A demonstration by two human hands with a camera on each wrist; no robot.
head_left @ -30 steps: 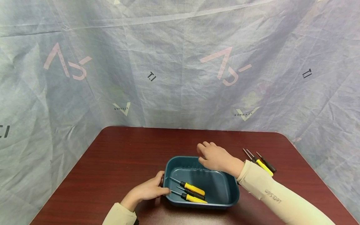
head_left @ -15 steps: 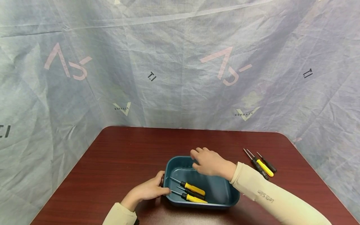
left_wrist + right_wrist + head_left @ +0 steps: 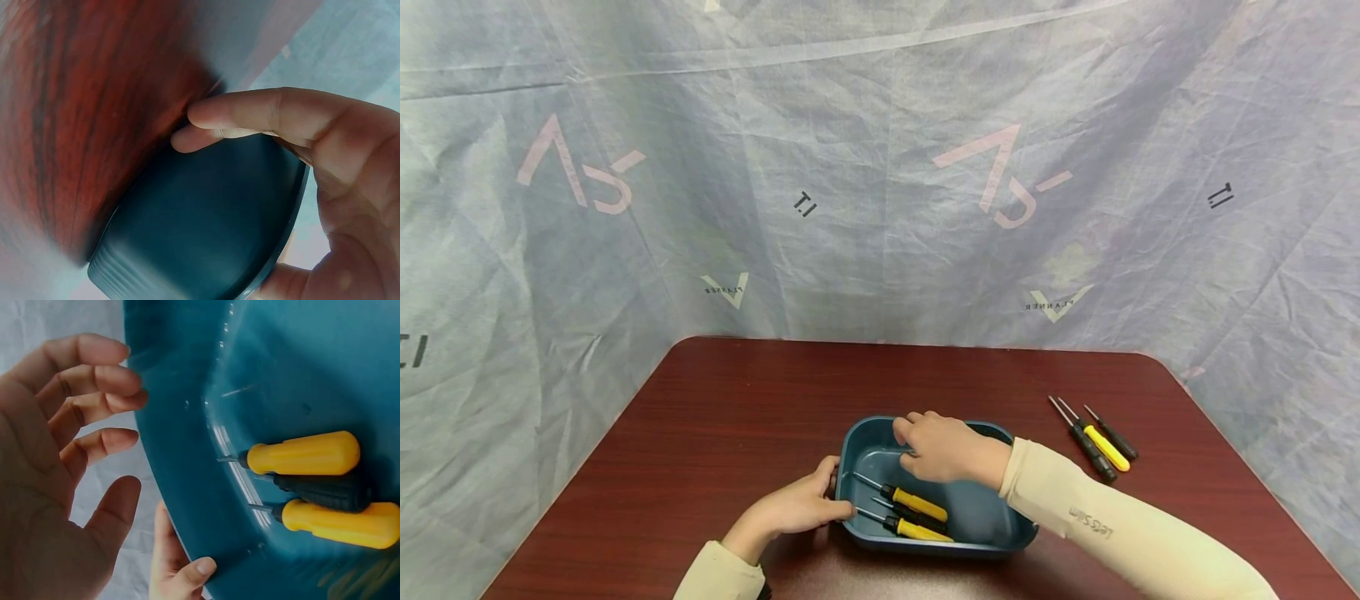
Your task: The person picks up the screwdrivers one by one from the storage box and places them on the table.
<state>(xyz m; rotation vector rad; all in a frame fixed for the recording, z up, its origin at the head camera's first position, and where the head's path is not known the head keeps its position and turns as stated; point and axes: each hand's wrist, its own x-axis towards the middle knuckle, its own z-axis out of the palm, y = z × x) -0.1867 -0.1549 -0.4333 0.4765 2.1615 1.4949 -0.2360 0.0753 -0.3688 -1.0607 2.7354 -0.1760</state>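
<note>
A dark teal plastic bin (image 3: 985, 492) sits near the front of the table. My left hand (image 3: 797, 506) grips its left end, thumb over the rim and fingers against the outer wall (image 3: 206, 206). Inside lie an upper yellow-handled screwdriver (image 3: 917, 503), a black-handled screwdriver (image 3: 331, 490) and a lower yellow-handled screwdriver (image 3: 344, 524), tips toward the left end. My right hand (image 3: 947, 448) hovers over the back part of the bin. In the right wrist view its fingers are loosely bent, thumb apart, with nothing between them.
Right of the bin, on the dark red wooden table (image 3: 760, 400), lie a long black screwdriver (image 3: 1093, 452), a yellow screwdriver (image 3: 1107, 447) and a shorter black screwdriver (image 3: 1120, 437). A grey printed sheet (image 3: 850, 250) hangs behind the table.
My right hand has moved left and lower over the bin, bringing the screwdrivers on the right into fuller view. My left hand and the bin have stayed put.
</note>
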